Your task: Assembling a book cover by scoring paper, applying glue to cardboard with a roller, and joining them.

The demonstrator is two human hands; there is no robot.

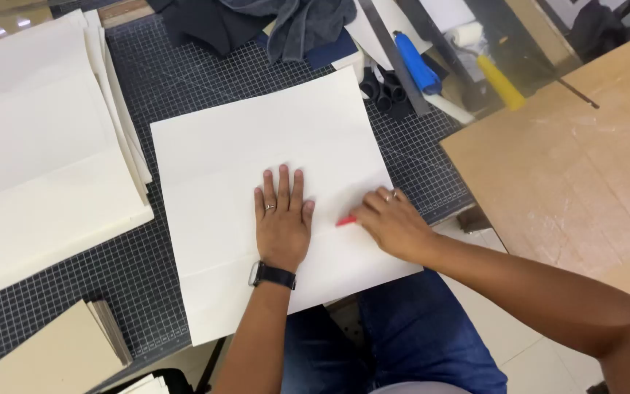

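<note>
White big sheet of paper lying flat on the dark grid cutting mat on the counter. Left hand pressed flat on the middle of the paper, fingers spread a little, palm down, holding nothing. A ring on one finger and a black watch on the wrist. Right hand just beside it, resting on the right part of the same paper, fingers curled tight around a small red tool. Only the red tip poking out, touching the paper between the two hands. Hard to tell what kind of tool.

On the left, a stack of more white sheets, lying partly over the mat, near the big paper but not touching it. At the bottom left, a pile of tan cards. At the top, dark grey cloth bunched up. Beside it, a blue-handled tool and a roller with a yellow handle, well apart from the hands. On the right, a brown wooden board. Below, blue jeans showing under the counter edge.
</note>
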